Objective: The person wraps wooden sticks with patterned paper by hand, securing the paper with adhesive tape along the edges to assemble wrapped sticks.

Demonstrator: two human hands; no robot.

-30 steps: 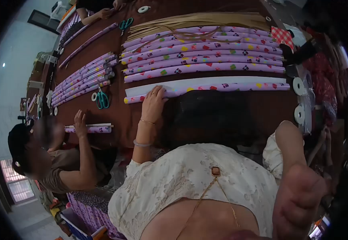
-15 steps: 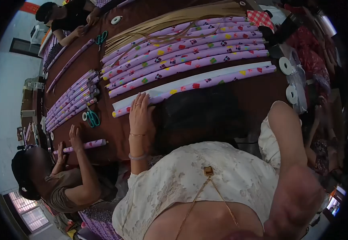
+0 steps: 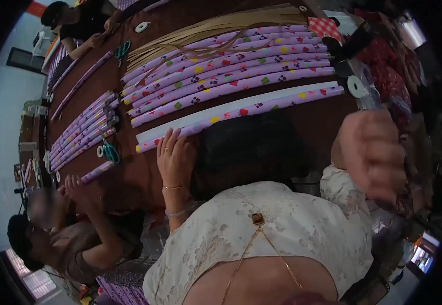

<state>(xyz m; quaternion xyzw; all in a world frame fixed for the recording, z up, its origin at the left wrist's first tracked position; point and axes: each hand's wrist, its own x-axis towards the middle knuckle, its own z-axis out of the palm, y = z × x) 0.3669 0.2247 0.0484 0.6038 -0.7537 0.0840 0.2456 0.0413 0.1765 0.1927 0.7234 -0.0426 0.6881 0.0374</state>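
Observation:
My left hand (image 3: 174,158) lies with its fingers stretched over the left part of a purple patterned roll (image 3: 246,110), where a white strip of paper (image 3: 261,101) shows along the far side. Raised at the right, off the table, my right hand (image 3: 374,155) is blurred, its fingers curled in; whatever it may hold is hidden. Beyond the roll, several finished-looking purple rolls (image 3: 231,76) lie side by side, with brown paper strips (image 3: 205,34) on and behind them.
On the brown table (image 3: 134,185) are teal scissors (image 3: 110,152), more scissors (image 3: 123,51), white tape rolls (image 3: 354,86) and a stack of shorter rolls (image 3: 81,134). A co-worker (image 3: 86,246) sits at the left with a roll nearby; another person (image 3: 86,23) works at the far left.
My right hand has risen from the lower right to beside the table's right end. The view has shifted, and my left hand stays on the roll. The near co-worker's hands have moved.

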